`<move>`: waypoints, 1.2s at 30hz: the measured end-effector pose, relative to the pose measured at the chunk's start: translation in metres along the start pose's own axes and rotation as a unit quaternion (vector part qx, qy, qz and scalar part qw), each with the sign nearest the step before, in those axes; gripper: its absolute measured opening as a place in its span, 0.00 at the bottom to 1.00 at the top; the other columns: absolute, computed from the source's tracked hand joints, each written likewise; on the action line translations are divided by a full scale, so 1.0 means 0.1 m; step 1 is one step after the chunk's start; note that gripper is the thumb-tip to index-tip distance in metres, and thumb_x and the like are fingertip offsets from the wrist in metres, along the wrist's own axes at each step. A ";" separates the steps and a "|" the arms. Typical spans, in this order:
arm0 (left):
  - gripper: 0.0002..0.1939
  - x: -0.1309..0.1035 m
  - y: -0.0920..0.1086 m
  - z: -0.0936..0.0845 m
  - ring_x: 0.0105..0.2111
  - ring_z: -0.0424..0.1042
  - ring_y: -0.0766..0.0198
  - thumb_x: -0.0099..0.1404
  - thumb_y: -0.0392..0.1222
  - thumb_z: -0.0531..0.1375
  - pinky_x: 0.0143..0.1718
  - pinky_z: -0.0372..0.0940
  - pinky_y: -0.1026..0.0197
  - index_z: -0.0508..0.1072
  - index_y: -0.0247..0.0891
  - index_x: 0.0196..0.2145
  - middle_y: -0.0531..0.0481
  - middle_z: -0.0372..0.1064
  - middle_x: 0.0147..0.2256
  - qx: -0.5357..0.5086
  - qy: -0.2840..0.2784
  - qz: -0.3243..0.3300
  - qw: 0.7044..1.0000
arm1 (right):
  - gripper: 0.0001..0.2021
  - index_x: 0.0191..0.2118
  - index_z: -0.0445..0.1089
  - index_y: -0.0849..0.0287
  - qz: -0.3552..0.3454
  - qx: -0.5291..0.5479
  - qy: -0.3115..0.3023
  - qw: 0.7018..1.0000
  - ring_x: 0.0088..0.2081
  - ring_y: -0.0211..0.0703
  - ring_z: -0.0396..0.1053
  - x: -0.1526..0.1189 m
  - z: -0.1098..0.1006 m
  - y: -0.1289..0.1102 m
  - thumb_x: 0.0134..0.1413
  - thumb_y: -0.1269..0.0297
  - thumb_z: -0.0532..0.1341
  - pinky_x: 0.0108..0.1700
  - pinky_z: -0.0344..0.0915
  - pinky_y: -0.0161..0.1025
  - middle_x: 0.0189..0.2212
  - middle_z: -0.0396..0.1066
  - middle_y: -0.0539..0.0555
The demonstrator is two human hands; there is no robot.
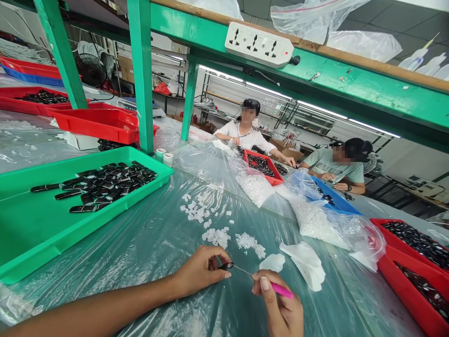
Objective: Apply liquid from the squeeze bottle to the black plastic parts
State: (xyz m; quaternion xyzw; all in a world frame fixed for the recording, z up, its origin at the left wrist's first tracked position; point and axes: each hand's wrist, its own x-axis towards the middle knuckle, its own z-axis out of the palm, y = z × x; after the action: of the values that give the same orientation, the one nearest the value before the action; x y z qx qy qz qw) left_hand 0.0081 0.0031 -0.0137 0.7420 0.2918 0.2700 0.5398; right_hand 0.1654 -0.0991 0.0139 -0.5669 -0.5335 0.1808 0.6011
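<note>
Between the thumb and fingers of my left hand (205, 269) is a small black plastic part (226, 266), oblong with a pale spot on it. My right hand (278, 302) is closed around a tool with a pink handle (281, 290) and a thin metal shaft (242, 270). The shaft's tip meets the end of the black part, or lies right beside it. Just beyond my hands are a heap of white pieces (216, 237) and a pile of smaller white bits (250, 244). A white sheet-like piece (305, 264) lies past my right hand.
A green tray (87, 234) with black parts stands at left. Red trays (403, 276) of black parts line the right. Plastic bags of white pieces (315, 224) lie ahead. A green post (140, 79) and a shelf beam with a power strip (258, 44) rise in front; two people sit beyond.
</note>
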 end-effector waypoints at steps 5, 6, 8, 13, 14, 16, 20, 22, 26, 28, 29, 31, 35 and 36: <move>0.10 0.00 -0.02 0.00 0.24 0.62 0.68 0.57 0.45 0.61 0.23 0.54 0.69 0.73 0.35 0.34 0.52 0.68 0.28 -0.007 -0.002 0.001 1.000 | 0.09 0.29 0.70 0.56 0.015 -0.004 -0.006 1.000 0.24 0.39 0.64 0.00 -0.01 0.00 0.55 0.59 0.56 0.27 0.60 0.34 0.22 0.67 0.49; 0.10 0.00 -0.03 0.01 0.24 0.62 0.68 0.57 0.45 0.61 0.23 0.54 0.69 0.73 0.35 0.34 0.52 0.67 0.27 -0.006 -0.001 0.000 1.000 | 0.09 0.29 0.71 0.56 0.017 -0.002 -0.008 1.000 0.24 0.38 0.64 0.00 -0.01 0.00 0.55 0.60 0.56 0.27 0.59 0.34 0.22 0.67 0.49; 0.10 0.00 -0.03 0.01 0.24 0.62 0.69 0.57 0.45 0.61 0.23 0.54 0.69 0.73 0.35 0.34 0.52 0.68 0.28 -0.004 -0.001 0.002 1.000 | 0.08 0.30 0.71 0.55 0.017 0.003 -0.009 1.000 0.24 0.38 0.63 0.00 -0.01 0.00 0.55 0.60 0.56 0.27 0.59 0.33 0.22 0.67 0.48; 0.09 -0.01 -0.02 0.01 0.25 0.62 0.69 0.57 0.44 0.61 0.23 0.54 0.69 0.72 0.35 0.34 0.51 0.70 0.30 -0.006 -0.004 0.003 1.000 | 0.09 0.29 0.70 0.55 0.021 0.000 -0.009 1.000 0.24 0.38 0.62 -0.01 0.00 -0.01 0.56 0.60 0.56 0.27 0.59 0.33 0.21 0.66 0.48; 0.09 -0.01 -0.02 0.01 0.25 0.62 0.68 0.57 0.43 0.61 0.23 0.55 0.69 0.72 0.35 0.34 0.50 0.70 0.31 -0.006 -0.004 0.003 1.000 | 0.09 0.29 0.70 0.55 0.022 -0.001 -0.009 1.000 0.24 0.38 0.62 -0.01 0.00 -0.01 0.56 0.60 0.56 0.27 0.59 0.33 0.21 0.66 0.48; 0.09 -0.01 -0.01 0.01 0.25 0.63 0.68 0.57 0.43 0.61 0.24 0.55 0.69 0.73 0.35 0.34 0.50 0.70 0.31 -0.003 -0.005 0.006 1.000 | 0.09 0.29 0.70 0.55 0.024 -0.001 -0.009 1.000 0.24 0.38 0.62 0.00 -0.01 -0.01 0.56 0.60 0.56 0.27 0.59 0.32 0.21 0.66 0.48; 0.09 0.00 0.00 0.01 0.25 0.62 0.69 0.57 0.42 0.61 0.24 0.55 0.69 0.73 0.35 0.33 0.51 0.70 0.30 0.001 -0.004 0.009 1.000 | 0.08 0.29 0.70 0.54 0.011 0.003 -0.009 1.000 0.24 0.36 0.63 0.00 -0.01 0.00 0.56 0.61 0.56 0.28 0.58 0.31 0.21 0.66 0.47; 0.09 0.01 0.00 0.00 0.25 0.62 0.69 0.57 0.42 0.61 0.24 0.55 0.69 0.73 0.35 0.33 0.51 0.70 0.30 0.001 -0.005 0.009 1.000 | 0.08 0.29 0.70 0.53 0.003 0.008 -0.005 1.000 0.24 0.36 0.63 0.00 -0.01 0.00 0.56 0.62 0.56 0.28 0.58 0.31 0.21 0.66 0.46; 0.09 0.00 -0.01 0.01 0.25 0.62 0.69 0.57 0.42 0.61 0.23 0.55 0.69 0.73 0.35 0.34 0.51 0.70 0.30 0.000 -0.011 0.008 1.000 | 0.08 0.29 0.70 0.53 -0.005 0.017 -0.005 1.000 0.24 0.36 0.63 0.00 0.00 0.00 0.55 0.62 0.56 0.28 0.58 0.31 0.21 0.66 0.46; 0.09 0.00 -0.02 0.01 0.25 0.62 0.69 0.57 0.42 0.61 0.23 0.55 0.69 0.73 0.35 0.34 0.51 0.69 0.30 0.001 -0.012 0.007 1.000 | 0.08 0.29 0.71 0.53 -0.007 0.019 -0.009 1.000 0.24 0.36 0.63 -0.01 0.00 -0.01 0.55 0.62 0.56 0.27 0.58 0.32 0.21 0.66 0.47; 0.09 0.00 -0.02 0.01 0.25 0.62 0.69 0.57 0.42 0.61 0.24 0.55 0.69 0.73 0.35 0.34 0.51 0.69 0.30 0.000 -0.012 0.007 1.000 | 0.08 0.29 0.71 0.53 -0.008 0.019 -0.011 1.000 0.23 0.36 0.63 -0.01 0.00 -0.01 0.55 0.62 0.56 0.27 0.58 0.32 0.21 0.66 0.47; 0.09 0.00 -0.02 0.01 0.25 0.62 0.69 0.57 0.42 0.61 0.24 0.55 0.69 0.73 0.35 0.34 0.51 0.69 0.30 -0.001 -0.012 0.007 1.000 | 0.07 0.30 0.71 0.53 -0.007 0.015 -0.009 1.000 0.23 0.36 0.63 -0.01 0.00 -0.01 0.55 0.62 0.56 0.27 0.58 0.32 0.21 0.66 0.46; 0.09 -0.01 -0.01 0.01 0.24 0.62 0.69 0.57 0.43 0.61 0.23 0.54 0.69 0.72 0.35 0.34 0.51 0.69 0.29 -0.005 -0.012 0.006 1.000 | 0.08 0.30 0.71 0.53 0.000 0.000 -0.003 1.000 0.23 0.36 0.64 0.00 -0.01 0.00 0.55 0.61 0.57 0.27 0.59 0.32 0.20 0.67 0.47; 0.09 0.00 -0.01 0.01 0.24 0.61 0.69 0.57 0.43 0.61 0.23 0.54 0.69 0.72 0.35 0.34 0.51 0.69 0.29 -0.006 -0.012 0.006 1.000 | 0.08 0.29 0.71 0.54 0.001 -0.001 -0.003 1.000 0.23 0.37 0.64 0.00 -0.01 0.00 0.55 0.61 0.57 0.27 0.59 0.32 0.20 0.67 0.47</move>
State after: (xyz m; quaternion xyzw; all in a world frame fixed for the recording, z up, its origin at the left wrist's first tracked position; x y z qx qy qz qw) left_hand 0.0081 0.0026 -0.0146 0.7433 0.2793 0.2662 0.5464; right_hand 0.1661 -0.0994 0.0139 -0.5677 -0.5349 0.1828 0.5985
